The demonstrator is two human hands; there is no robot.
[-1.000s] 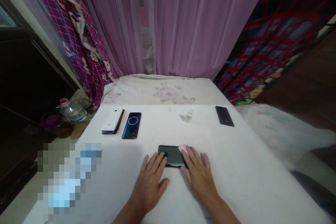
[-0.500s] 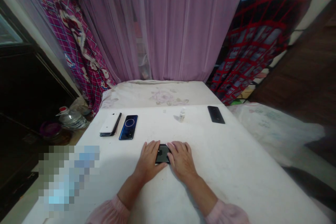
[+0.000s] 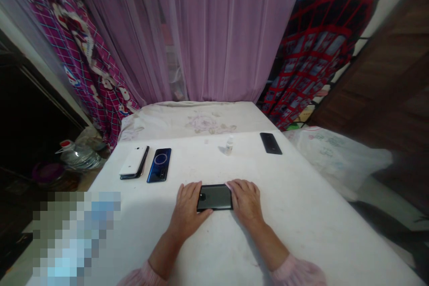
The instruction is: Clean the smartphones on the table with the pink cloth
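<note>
A dark phone lies flat on the white-covered counter, back up and lengthwise across, between the person's two hands. The left hand grips its left end, fingers at the far edge and thumb along the near one; the right hand is closed over the right end, with a scrap of pink cloth just showing at its fingertips. The step in hand looks like wiping the phone's back; another stroke would call for the left hand to pin it while the right slides the cloth. Beyond stands a small white bottle, upright, its contents impossible to tell. A blue phone and a white phone, the latter stacked on something dark, lie to the left, a black phone to the right. Below the counter at left, a clear red-capped jug seems to hold clear liquid; the purple-lidded jar beside it is too dim to read.
</note>
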